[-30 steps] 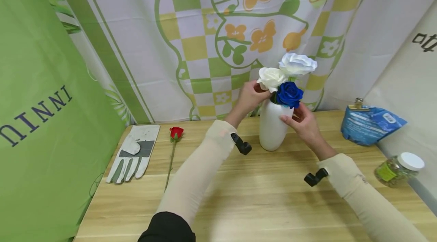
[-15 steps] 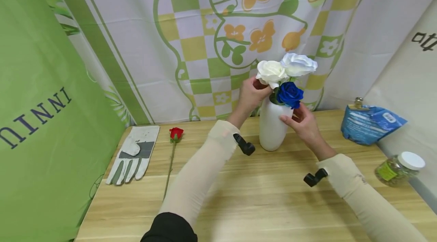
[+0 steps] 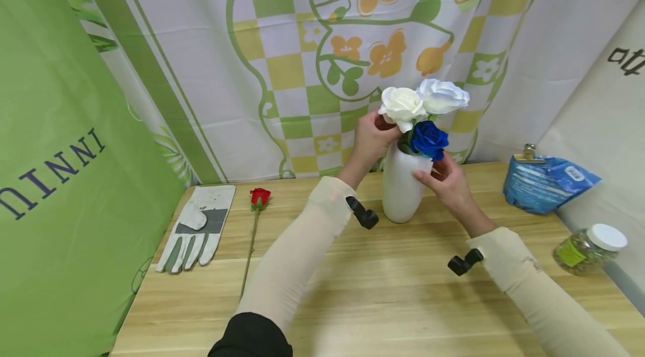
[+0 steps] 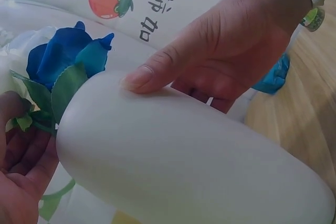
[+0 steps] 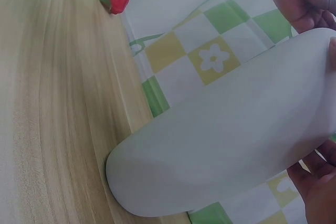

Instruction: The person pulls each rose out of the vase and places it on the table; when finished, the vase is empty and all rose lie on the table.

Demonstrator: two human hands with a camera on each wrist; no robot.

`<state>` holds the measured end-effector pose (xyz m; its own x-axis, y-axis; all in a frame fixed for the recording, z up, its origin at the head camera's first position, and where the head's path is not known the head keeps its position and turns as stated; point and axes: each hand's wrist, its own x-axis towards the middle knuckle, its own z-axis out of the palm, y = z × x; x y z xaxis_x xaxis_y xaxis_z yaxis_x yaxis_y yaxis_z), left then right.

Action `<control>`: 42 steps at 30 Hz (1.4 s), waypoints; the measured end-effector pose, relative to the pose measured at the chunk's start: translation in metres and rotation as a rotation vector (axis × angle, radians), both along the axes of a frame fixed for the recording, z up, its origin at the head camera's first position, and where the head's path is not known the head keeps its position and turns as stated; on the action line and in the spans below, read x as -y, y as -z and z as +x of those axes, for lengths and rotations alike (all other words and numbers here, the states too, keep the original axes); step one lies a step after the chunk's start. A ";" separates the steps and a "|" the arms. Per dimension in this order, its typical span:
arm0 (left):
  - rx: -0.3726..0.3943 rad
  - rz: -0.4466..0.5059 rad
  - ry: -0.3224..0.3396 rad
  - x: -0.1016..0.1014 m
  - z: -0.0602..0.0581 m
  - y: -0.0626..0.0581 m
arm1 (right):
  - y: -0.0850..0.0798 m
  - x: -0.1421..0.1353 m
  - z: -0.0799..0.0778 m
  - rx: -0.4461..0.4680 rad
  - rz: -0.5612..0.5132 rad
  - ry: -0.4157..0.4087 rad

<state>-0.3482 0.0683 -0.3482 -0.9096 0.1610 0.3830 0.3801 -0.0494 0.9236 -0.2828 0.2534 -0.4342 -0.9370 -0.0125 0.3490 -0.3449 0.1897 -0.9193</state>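
Observation:
A white vase [image 3: 402, 192] stands upright near the table's back edge. My right hand [image 3: 450, 181] grips it near the top, its thumb on the smooth side in the left wrist view. Just under the bloom of a white rose [image 3: 401, 106], my left hand [image 3: 372, 136] pinches the stem at the vase's mouth. A dark blue rose [image 3: 429, 140] leans over the rim in front. Behind it rises a pale blue-white rose [image 3: 442, 96]. The lower stems are hidden inside the vase. Green leaves [image 4: 67, 88] show beside my left fingers in the left wrist view.
A red rose [image 3: 260, 197] lies on the wooden table [image 3: 383, 290] to the left, beside a white and grey glove [image 3: 201, 222]. At the right are a clipped blue pouch [image 3: 541, 183] and a white-lidded jar [image 3: 587, 250]. A patterned curtain [image 3: 201, 66] hangs behind.
My left hand has shifted slightly, and the white rose's bloom has risen and turned a little more upright. The right hand and the vase have stayed in place.

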 end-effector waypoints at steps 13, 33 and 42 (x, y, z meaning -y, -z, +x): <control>-0.029 -0.004 -0.007 0.001 0.003 -0.010 | 0.001 0.000 -0.001 -0.005 0.032 0.000; -0.096 -0.030 -0.001 0.002 0.004 -0.026 | -0.001 0.002 0.002 0.026 0.073 0.023; -0.154 -0.034 -0.010 0.002 0.010 -0.043 | -0.004 0.001 0.004 0.051 0.114 0.037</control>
